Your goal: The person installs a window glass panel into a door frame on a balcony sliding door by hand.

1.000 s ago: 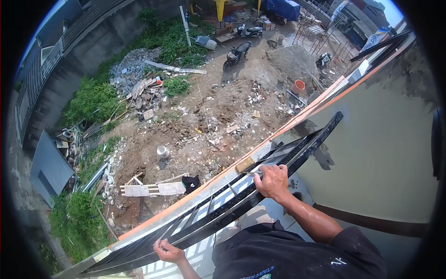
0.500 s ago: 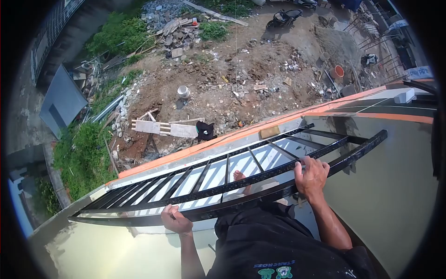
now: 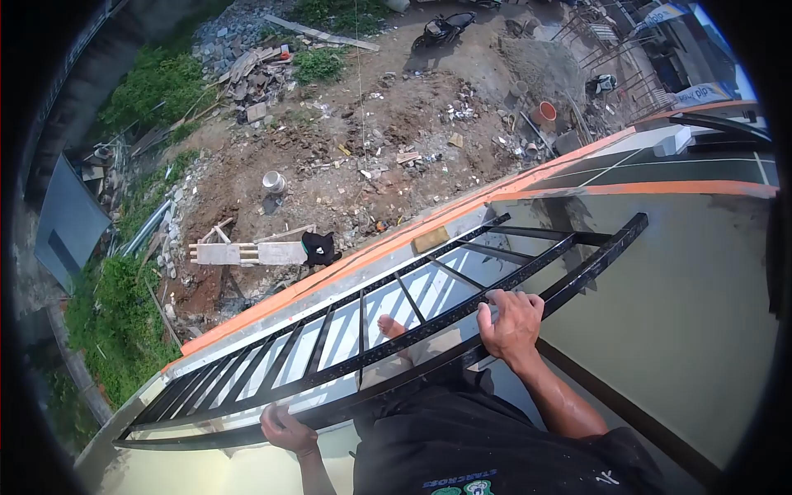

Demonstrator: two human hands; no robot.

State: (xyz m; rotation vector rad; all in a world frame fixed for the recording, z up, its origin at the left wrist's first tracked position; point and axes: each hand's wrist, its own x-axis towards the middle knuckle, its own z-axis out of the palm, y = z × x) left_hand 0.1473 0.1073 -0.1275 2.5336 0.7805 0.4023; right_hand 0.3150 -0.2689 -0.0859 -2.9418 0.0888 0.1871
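Note:
A black metal railing [image 3: 363, 360] with several thin cross bars spans the balcony in front of my body, its long rails speckled with pale marks. My right hand [image 3: 513, 330] is wrapped over the rails on the right side, fingers bent across the top. Lower and further left, my left hand [image 3: 289, 431] has its fingers curled at the rail closest to me. Part of its grip is hidden. A bare foot [image 3: 391, 326] shows between the bars, on the pale floor beneath.
A yellowish block [image 3: 431, 240] sits on the ledge beside an orange-painted edge [image 3: 363, 256]. Pale walls [image 3: 672, 330] stand at the right. Far below lies rubble-strewn ground with a white bucket [image 3: 274, 181], a wooden bench [image 3: 247, 253] with black cloth [image 3: 320, 247], and a motorcycle [image 3: 444, 30].
My view has turned, so the ground and railing appear further left and the railing slants more steeply. Both hands stay at the railing, with the left hand's fingers looking slightly looser.

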